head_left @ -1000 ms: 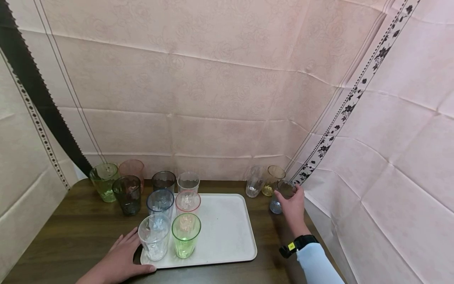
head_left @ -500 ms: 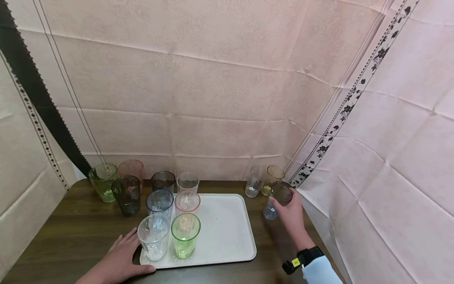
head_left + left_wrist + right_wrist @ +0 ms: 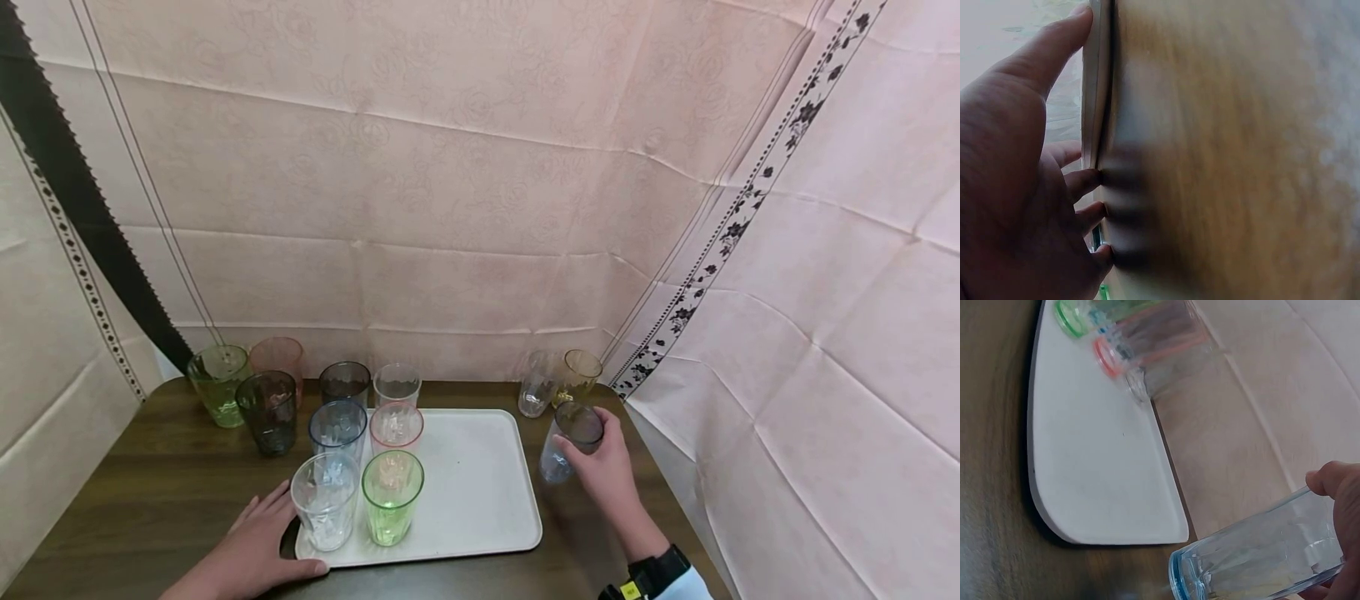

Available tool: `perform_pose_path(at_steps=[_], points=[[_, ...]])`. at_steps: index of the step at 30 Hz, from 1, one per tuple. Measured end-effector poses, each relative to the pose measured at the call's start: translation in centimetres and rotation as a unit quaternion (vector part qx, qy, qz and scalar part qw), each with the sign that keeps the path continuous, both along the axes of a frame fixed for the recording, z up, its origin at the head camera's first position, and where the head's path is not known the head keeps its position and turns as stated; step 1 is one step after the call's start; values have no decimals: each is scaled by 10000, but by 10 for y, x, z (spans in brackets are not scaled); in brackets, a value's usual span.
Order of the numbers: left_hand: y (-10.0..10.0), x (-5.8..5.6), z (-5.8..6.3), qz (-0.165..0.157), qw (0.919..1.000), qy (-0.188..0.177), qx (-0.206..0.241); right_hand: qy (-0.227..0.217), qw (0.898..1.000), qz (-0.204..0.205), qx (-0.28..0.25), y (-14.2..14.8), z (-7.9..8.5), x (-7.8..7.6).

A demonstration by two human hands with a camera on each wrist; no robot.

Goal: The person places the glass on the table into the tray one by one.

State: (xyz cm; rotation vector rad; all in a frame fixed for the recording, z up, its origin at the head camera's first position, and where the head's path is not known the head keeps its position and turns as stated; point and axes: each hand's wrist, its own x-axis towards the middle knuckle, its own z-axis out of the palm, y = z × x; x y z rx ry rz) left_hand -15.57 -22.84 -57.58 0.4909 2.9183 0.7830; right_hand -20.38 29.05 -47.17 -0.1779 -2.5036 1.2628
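Note:
My right hand (image 3: 607, 467) grips a tall glass with a smoky rim and bluish base (image 3: 557, 460), holding it near the top, right of the white tray (image 3: 480, 492). In the right wrist view, the glass (image 3: 1260, 550) tilts, its blue base toward the tray. My left hand (image 3: 251, 546) touches the tray's near left corner, thumb at the front edge, other fingers spread along the left side. On the tray's left part stand a clear glass (image 3: 326, 508), a green glass (image 3: 392, 504), a blue-rimmed glass (image 3: 337, 425) and a pink-rimmed glass (image 3: 397, 425).
A dark glass (image 3: 345, 379) and a clear glass (image 3: 397, 382) stand behind these. Farther left are a green glass (image 3: 219, 383), a pink glass (image 3: 279, 354) and a black glass (image 3: 268, 412). At back right stand a clear glass (image 3: 535, 392) and a yellow glass (image 3: 581, 371). Curtains enclose the table (image 3: 142, 483).
My right hand has moved left and nearer with the smoky-rimmed glass, away from the yellow glass and toward the tray. The left hand and tray stay in place.

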Motion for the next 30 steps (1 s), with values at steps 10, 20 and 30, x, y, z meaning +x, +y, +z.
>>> perform_pose_path(at_steps=[10,20,30], points=[[1,0,1,-9,10000,17,15,-131,9999,110,-6,-15,5,7],[0,-1,0,0,10000,-52,24,-49,9992,382,-124,-39,3,0],[0,-1,-2,-3,10000,-71,33,109,9974,688,-181,-71,3,-7]])
